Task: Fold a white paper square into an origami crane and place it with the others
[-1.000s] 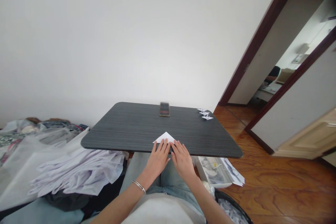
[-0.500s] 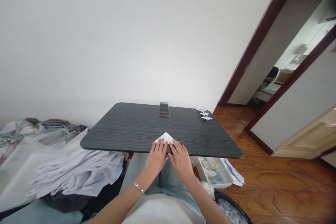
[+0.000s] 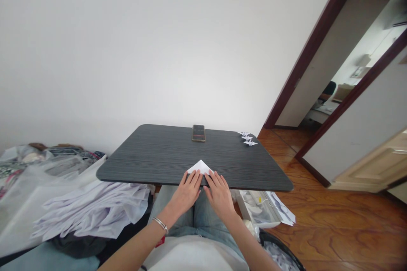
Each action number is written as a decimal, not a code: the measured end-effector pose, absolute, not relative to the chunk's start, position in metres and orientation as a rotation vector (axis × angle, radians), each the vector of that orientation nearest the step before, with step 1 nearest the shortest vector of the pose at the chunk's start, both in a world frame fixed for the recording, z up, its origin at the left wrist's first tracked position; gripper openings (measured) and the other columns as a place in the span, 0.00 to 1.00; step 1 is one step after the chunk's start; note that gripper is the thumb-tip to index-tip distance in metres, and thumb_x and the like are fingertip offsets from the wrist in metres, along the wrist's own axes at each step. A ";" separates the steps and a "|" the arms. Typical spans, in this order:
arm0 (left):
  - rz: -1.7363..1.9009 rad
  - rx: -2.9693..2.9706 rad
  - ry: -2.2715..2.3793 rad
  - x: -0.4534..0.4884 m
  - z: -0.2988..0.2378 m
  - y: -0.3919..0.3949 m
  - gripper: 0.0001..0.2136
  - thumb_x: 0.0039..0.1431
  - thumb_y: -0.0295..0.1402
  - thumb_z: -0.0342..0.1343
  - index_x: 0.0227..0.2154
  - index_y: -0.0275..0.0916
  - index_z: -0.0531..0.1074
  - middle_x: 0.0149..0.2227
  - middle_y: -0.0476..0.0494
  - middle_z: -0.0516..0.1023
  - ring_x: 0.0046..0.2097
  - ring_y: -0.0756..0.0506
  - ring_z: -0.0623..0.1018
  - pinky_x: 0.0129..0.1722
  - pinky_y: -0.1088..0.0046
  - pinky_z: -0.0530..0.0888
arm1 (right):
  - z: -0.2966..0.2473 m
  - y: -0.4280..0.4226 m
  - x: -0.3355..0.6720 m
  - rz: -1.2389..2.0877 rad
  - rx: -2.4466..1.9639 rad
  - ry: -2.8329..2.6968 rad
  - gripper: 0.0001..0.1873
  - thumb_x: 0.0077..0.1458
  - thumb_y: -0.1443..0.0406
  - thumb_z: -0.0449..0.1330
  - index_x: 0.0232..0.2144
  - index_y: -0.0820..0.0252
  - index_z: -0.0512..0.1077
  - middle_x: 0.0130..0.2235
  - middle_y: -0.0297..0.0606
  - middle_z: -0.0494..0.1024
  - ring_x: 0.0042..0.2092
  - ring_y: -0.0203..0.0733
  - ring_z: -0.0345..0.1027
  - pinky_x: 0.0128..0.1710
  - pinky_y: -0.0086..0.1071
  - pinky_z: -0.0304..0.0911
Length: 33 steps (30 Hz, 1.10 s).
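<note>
A white paper folded into a triangle lies at the near edge of a dark wood-grain table, its point facing away from me. My left hand rests flat on the triangle's near left edge, fingers stretched out and close together. My right hand lies flat beside it on the near right edge, fingers extended too. Both hands press on the paper; neither grips it. A silver bracelet sits on my left wrist.
A phone stands at the table's far edge. Three small folded paper figures lie at the far right corner. Crumpled white sheets pile up left of my lap. A tray and a bin sit lower right. An open doorway is on the right.
Both hands have slid slightly toward me along the triangle's near edge. The paper itself has stayed in place.
</note>
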<state>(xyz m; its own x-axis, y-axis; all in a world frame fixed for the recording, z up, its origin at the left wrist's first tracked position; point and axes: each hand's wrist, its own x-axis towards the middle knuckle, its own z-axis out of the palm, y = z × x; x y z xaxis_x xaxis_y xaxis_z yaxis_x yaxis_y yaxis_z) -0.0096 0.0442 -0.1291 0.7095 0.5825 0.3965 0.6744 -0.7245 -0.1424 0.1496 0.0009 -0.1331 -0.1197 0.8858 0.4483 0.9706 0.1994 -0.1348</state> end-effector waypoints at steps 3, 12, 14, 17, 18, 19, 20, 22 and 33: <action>-0.439 -2.621 -0.993 -0.010 -0.130 0.044 0.21 0.62 0.33 0.42 0.57 0.33 0.57 0.60 0.36 0.61 0.60 0.40 0.60 0.58 0.57 0.56 | -0.132 0.000 0.149 -0.263 -1.730 -2.047 0.21 0.59 0.65 0.50 0.55 0.62 0.63 0.58 0.43 0.65 0.59 0.52 0.56 0.56 0.46 0.52; -0.371 -2.580 -1.017 -0.007 -0.131 0.045 0.22 0.61 0.34 0.43 0.57 0.30 0.57 0.60 0.34 0.61 0.60 0.38 0.60 0.57 0.56 0.58 | -0.131 0.000 0.146 -0.313 -1.773 -2.059 0.21 0.60 0.62 0.49 0.56 0.54 0.62 0.60 0.39 0.62 0.59 0.52 0.55 0.55 0.47 0.51; -0.368 -2.570 -1.017 -0.007 -0.132 0.046 0.22 0.62 0.33 0.42 0.57 0.29 0.57 0.60 0.33 0.60 0.61 0.38 0.60 0.58 0.56 0.58 | -0.131 0.000 0.145 -0.316 -1.788 -2.057 0.21 0.60 0.62 0.49 0.56 0.54 0.62 0.60 0.39 0.62 0.59 0.52 0.55 0.55 0.48 0.51; -0.359 -2.565 -1.022 -0.006 -0.134 0.046 0.23 0.61 0.32 0.41 0.57 0.28 0.56 0.60 0.32 0.59 0.61 0.38 0.59 0.58 0.56 0.57 | -0.130 -0.001 0.143 -0.309 -1.808 -2.048 0.21 0.60 0.61 0.49 0.56 0.55 0.62 0.60 0.39 0.62 0.59 0.52 0.54 0.55 0.48 0.50; -0.354 -2.566 -1.026 -0.006 -0.135 0.046 0.23 0.61 0.33 0.41 0.57 0.28 0.56 0.60 0.31 0.59 0.61 0.38 0.59 0.58 0.56 0.57 | -0.129 -0.001 0.143 -0.305 -1.815 -2.045 0.22 0.60 0.61 0.49 0.56 0.55 0.61 0.60 0.39 0.62 0.59 0.53 0.54 0.55 0.48 0.50; -0.351 -2.567 -1.032 -0.006 -0.135 0.046 0.23 0.61 0.33 0.42 0.58 0.27 0.56 0.60 0.30 0.59 0.61 0.38 0.59 0.58 0.55 0.57 | -0.129 -0.001 0.142 -0.301 -1.822 -2.041 0.22 0.60 0.60 0.49 0.56 0.55 0.61 0.59 0.39 0.62 0.59 0.53 0.54 0.55 0.48 0.49; -0.349 -2.568 -1.038 -0.006 -0.135 0.046 0.23 0.61 0.33 0.42 0.58 0.27 0.56 0.60 0.30 0.59 0.61 0.37 0.59 0.58 0.55 0.57 | -0.128 -0.001 0.142 -0.299 -1.828 -2.037 0.22 0.60 0.60 0.49 0.56 0.55 0.61 0.59 0.39 0.63 0.59 0.53 0.54 0.55 0.48 0.49; -0.347 -2.568 -1.052 -0.005 -0.135 0.046 0.24 0.60 0.33 0.43 0.58 0.28 0.55 0.60 0.29 0.58 0.61 0.37 0.59 0.58 0.55 0.58 | -0.127 -0.002 0.141 -0.300 -1.835 -2.030 0.22 0.60 0.60 0.49 0.56 0.55 0.61 0.59 0.39 0.63 0.59 0.53 0.54 0.55 0.49 0.49; -0.375 -2.437 -1.219 -0.004 -0.132 0.038 0.23 0.59 0.28 0.45 0.57 0.27 0.57 0.59 0.27 0.61 0.60 0.35 0.61 0.55 0.56 0.62 | -0.135 -0.001 0.144 -0.333 -1.838 -1.987 0.25 0.61 0.57 0.47 0.56 0.64 0.61 0.59 0.48 0.63 0.59 0.51 0.55 0.57 0.48 0.46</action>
<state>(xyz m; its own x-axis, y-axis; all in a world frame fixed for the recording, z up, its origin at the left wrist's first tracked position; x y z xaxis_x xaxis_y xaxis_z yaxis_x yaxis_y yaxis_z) -0.0036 0.0382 -0.1320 0.5861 0.7036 0.4017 0.8077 -0.5463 -0.2216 0.1443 -0.0015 -0.1349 -0.0457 0.8913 0.4512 0.9897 0.1017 -0.1007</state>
